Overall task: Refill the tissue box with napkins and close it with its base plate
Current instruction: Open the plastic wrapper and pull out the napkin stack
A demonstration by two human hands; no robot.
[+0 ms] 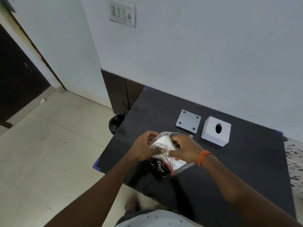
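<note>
Both hands hold a clear plastic pack of white napkins [164,148] with a black and red printed end, just above the dark table [229,169]. My left hand [144,148] grips its left side. My right hand [183,149], with an orange thread band at the wrist, pinches the plastic at the pack's top right. The white tissue box [215,131] stands behind to the right, its round opening facing up. Left of it, the square white base plate [188,121] lies flat with four round pads showing.
The table stands against a white wall at the back. Its left edge drops to a tiled floor, where a black-lined bin [117,122] sits by the table corner. A speckled surface [295,161] adjoins the table on the right.
</note>
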